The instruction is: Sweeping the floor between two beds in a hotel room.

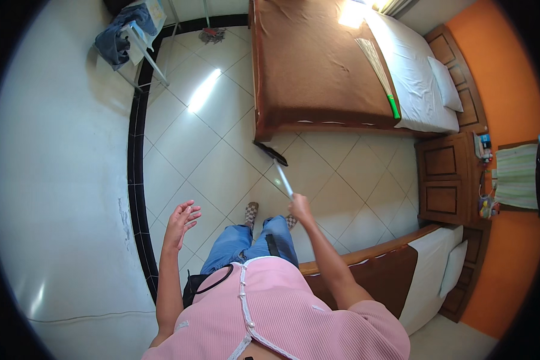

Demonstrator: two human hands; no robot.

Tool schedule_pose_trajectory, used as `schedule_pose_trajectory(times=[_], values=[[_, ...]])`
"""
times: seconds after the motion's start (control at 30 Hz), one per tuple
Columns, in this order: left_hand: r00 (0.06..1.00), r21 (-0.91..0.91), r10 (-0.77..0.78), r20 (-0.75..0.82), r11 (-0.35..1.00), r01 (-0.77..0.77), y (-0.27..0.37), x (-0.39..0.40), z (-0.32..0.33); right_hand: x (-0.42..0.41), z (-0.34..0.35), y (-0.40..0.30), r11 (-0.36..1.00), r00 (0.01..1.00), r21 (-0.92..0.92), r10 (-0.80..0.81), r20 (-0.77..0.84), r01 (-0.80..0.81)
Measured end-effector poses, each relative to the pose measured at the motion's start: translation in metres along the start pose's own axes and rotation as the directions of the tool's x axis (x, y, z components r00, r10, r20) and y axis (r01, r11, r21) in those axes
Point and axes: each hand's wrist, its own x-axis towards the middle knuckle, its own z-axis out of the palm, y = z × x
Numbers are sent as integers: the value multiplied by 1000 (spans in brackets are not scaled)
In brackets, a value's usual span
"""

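Observation:
My right hand point(299, 208) is closed around the pale handle of a broom point(283, 177), which slants down to the tiled floor point(198, 157). The broom's dark head lies on the tiles by the near corner of a wooden bed frame point(263, 133); whether its far end touches the frame I cannot tell. Raised beside the black wall border, my left hand point(180, 225) holds nothing, and its fingers are apart and slightly curled.
A stick broom with a green handle point(393, 106) lies on the brown bedspread point(310, 67). At upper left are a white rack point(144, 49) hung with clothes and a mop head point(211, 35). A wooden cabinet point(443, 162) and a second bed point(364, 279) are at right.

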Motion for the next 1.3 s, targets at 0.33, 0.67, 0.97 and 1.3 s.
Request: schedule_pose_trajectory(times=[0.33, 0.67, 0.97, 1.3], values=[[993, 24, 20, 113, 999, -23, 13, 17, 6, -46, 13, 9, 850, 934, 412, 226, 277, -328], [978, 73, 37, 207, 996, -53, 25, 42, 21, -109, -172, 60, 619, 901, 658, 350, 258, -429], [963, 92, 44, 264, 993, -71, 51, 60, 53, -141, -160, 124, 196, 749, 959, 662, 24, -203], [903, 221, -1, 431, 970, -105, 79, 92, 153, -176, -103, 156, -636, 944, 766, 191, 267, -88]])
